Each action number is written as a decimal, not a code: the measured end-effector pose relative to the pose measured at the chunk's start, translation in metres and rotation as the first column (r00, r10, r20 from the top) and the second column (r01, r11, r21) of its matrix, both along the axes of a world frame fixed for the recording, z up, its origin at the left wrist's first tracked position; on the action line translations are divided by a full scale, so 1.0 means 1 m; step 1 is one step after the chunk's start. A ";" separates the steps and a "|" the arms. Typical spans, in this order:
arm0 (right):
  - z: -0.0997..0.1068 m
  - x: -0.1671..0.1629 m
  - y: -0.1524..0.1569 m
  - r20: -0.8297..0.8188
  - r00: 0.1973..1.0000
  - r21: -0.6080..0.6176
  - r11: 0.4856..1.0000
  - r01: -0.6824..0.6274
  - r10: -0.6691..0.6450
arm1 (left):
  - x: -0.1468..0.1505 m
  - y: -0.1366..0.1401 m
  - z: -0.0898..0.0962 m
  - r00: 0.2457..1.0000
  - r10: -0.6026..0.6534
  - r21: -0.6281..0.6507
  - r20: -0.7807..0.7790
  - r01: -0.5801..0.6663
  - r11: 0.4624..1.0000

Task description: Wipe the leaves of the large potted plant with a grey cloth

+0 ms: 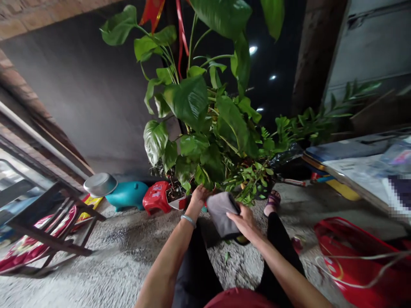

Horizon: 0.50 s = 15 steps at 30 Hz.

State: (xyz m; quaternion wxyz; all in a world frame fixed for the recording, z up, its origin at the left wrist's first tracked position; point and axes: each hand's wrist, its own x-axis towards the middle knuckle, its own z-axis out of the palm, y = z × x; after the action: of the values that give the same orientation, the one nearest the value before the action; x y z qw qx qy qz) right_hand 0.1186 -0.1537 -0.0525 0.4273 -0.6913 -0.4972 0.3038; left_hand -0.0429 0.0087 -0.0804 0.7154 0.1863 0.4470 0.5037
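Note:
A large potted plant (189, 100) with broad, glossy green leaves rises in front of me. My left hand (199, 195), with a bangle on its wrist, is among the lowest leaves. Its fingers are curled in beside a small leaf (201, 176); what lies between them is hidden. In my right hand (244, 219) is a folded grey cloth (224, 214), gripped at its right edge, thumb on top. The cloth hangs below the foliage and hides part of what stands behind it.
At left are a red plastic stool (156, 196), a teal animal-shaped stool (128, 194), a metal basin (100, 185) and a wooden chair (54, 222). On the right stand a cluttered table (356, 164) and a red bag (356, 256). Smaller plants (285, 128) grow alongside.

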 end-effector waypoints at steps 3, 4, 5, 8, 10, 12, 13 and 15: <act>-0.013 0.039 -0.042 -0.252 0.967 0.028 0.998 0.055 -0.046 | 0.002 -0.015 -0.016 0.997 -0.033 0.011 -0.066 0.034 0.999; -0.015 0.052 -0.051 -0.326 0.939 0.021 0.993 0.120 -0.107 | 0.006 -0.021 -0.023 0.993 -0.044 0.025 -0.111 0.047 0.999; -0.016 0.064 -0.058 -0.386 0.904 -0.002 0.980 0.199 -0.185 | 0.011 -0.028 -0.030 0.986 -0.053 0.038 -0.161 0.060 0.997; -0.017 0.095 -0.069 -0.533 0.732 -0.118 0.894 0.432 -0.424 | 0.030 -0.044 -0.050 0.961 -0.036 0.095 -0.274 0.064 0.993; -0.014 0.111 -0.073 -0.651 0.555 -0.188 0.818 0.544 -0.519 | 0.044 -0.048 -0.057 0.939 -0.003 0.225 -0.343 0.085 0.971; -0.009 0.128 -0.077 -0.727 0.400 -0.246 0.756 0.607 -0.558 | 0.056 -0.044 -0.059 0.896 0.043 0.407 -0.442 0.158 0.900; -0.005 0.137 -0.079 -0.748 0.345 -0.270 0.736 0.621 -0.566 | 0.062 -0.040 -0.059 0.871 0.057 0.471 -0.488 0.208 0.858; 0.003 0.159 -0.079 -0.769 0.281 -0.296 0.709 0.640 -0.575 | 0.073 -0.032 -0.060 0.835 0.052 0.509 -0.548 0.283 0.813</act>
State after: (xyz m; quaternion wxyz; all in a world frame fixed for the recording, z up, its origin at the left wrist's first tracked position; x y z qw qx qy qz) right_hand 0.2773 -0.2332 -0.0492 0.7122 -0.5855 0.0526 0.3836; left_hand 0.0306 -0.0237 -0.1406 0.5021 0.5529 0.4446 0.4945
